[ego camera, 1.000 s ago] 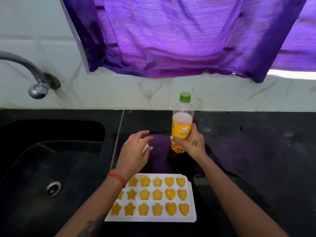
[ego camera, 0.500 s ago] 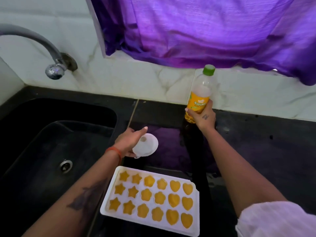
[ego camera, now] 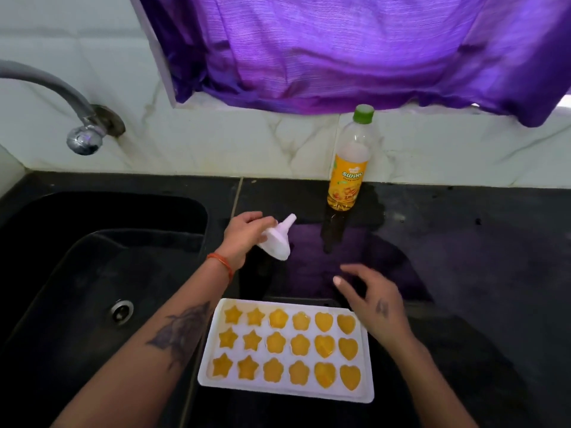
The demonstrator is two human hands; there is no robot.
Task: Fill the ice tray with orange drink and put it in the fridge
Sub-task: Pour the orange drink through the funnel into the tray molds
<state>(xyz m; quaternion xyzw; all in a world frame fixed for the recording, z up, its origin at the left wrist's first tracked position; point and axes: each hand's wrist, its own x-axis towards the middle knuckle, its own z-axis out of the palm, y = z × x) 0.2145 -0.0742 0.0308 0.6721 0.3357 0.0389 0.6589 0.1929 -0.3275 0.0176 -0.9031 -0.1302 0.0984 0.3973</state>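
The ice tray (ego camera: 285,353) lay low in the middle of the frame on the black bench (ego camera: 463,257), its long axis running left to right. All eighteen moulds, stars on the left, flowers in the middle, hearts on the right, looked full of orange drink, so I judged the pouring done and the carry to the fridge the step ahead. No fridge was in sight.

The right hand (ego camera: 375,304) hovered just above the tray's upper right corner, its grip released, fingers spread and holding nothing. It was blurred, so I could not tell whether it touched the rim. Of the two hands it was plainly the nearer to the tray, which lay below and left of its palm. A level lift would likely want a hold at each short end, since the moulds were brimming.

The left hand (ego camera: 244,236), further up towards centre frame, grasped a small white funnel (ego camera: 278,239), spout pointing up and right.

The bottle (ego camera: 349,162) stood upright against the marble wall in the upper middle, green cap on, well apart from both hands. Its yellow label read "SWING"; the smaller print was too fine to read.
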